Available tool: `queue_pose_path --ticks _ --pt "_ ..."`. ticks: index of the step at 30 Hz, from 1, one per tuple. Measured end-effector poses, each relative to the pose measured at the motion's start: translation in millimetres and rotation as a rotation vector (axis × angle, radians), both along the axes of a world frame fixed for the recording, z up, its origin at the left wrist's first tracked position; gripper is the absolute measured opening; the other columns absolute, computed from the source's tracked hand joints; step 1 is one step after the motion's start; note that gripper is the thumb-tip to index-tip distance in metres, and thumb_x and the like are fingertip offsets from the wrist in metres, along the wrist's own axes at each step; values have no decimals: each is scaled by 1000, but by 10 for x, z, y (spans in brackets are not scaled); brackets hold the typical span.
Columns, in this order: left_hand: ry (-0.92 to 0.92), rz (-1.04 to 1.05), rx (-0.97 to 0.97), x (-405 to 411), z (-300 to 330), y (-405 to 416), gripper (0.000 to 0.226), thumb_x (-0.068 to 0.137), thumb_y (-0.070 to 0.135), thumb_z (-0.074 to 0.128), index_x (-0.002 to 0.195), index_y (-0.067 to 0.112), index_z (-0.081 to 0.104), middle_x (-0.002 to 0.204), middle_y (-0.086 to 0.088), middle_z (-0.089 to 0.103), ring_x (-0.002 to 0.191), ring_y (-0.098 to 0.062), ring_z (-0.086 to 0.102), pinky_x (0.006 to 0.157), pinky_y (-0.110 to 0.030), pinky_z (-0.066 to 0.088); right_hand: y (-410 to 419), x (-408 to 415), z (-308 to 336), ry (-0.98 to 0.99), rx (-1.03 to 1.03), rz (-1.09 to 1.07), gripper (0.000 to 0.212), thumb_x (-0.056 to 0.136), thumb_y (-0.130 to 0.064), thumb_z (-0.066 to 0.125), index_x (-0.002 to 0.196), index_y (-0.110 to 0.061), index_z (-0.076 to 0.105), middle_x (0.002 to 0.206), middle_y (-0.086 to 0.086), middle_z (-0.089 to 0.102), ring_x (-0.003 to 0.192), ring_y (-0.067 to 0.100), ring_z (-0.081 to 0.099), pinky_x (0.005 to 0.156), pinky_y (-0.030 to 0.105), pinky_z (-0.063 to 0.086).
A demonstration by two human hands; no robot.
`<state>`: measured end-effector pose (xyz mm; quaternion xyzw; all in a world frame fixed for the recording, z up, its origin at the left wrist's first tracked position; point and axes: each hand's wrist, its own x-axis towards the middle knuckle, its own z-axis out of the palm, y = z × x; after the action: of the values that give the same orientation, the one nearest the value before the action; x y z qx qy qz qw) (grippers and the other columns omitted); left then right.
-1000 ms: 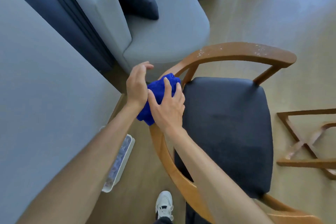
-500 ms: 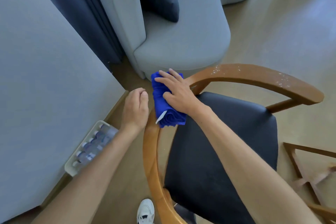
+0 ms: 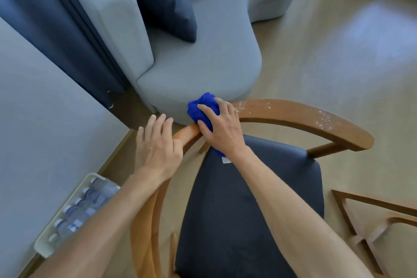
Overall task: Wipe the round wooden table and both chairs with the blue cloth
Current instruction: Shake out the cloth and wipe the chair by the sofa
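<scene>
Since the earlier frame, the right hand [image 3: 222, 130] has slid the blue cloth [image 3: 204, 108] further along the chair [image 3: 300, 114] rail toward white specks. Its fingers curl over the bunched cloth. The left hand [image 3: 156, 144] rests beside it, fingers loosely spread.

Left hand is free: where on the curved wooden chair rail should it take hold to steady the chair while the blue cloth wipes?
Probably the bare stretch of the curved wooden chair rail just left of the blue cloth, from above, fingers wrapped over its narrow top. The left hand already rests there; the right hand wipes toward the white specks further right.
</scene>
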<state>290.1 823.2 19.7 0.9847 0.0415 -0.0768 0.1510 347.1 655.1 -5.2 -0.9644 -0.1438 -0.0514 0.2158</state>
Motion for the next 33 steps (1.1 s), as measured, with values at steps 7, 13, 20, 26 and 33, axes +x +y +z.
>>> queue_pose_path --ticks 7,13,20,26,33 --pt "75 -52 224 208 -191 -90 65 95 56 17 149 21 26 154 -9 31 144 -32 22 114 -54 18 -1272 367 -68 -52 -224 -374 38 89 -32 54 123 -15 58 126 22 52 107 40 52 90 48 42" --pt "113 -65 218 200 -123 -137 63 97 52 19 150 19 24 155 -8 29 145 -30 19 115 -53 18 -2727 -40 16 44 -157 -947 37 94 -34 48 126 -15 52 126 25 49 115 42 45 102 48 36" --pt "118 -64 230 220 -137 -135 71 91 55 8 147 18 30 151 -11 36 143 -32 25 112 -56 23 -1284 394 -37 -41 -178 -734 39 93 -42 46 122 -19 55 127 16 51 111 33 47 97 40 34" --pt "227 -47 285 239 -91 -137 62 96 53 12 150 25 26 154 -8 30 145 -30 18 114 -57 18 -1028 341 -61 -144 -216 -197 39 91 -44 54 119 -18 63 121 15 58 103 33 56 87 43 45" --pt "270 -179 285 657 -175 -607 56 99 40 19 152 23 16 158 -6 22 147 -27 11 116 -54 11 -2996 -235 -8 1 -158 -877 41 94 -40 50 127 -17 53 123 19 49 109 38 49 94 45 40"
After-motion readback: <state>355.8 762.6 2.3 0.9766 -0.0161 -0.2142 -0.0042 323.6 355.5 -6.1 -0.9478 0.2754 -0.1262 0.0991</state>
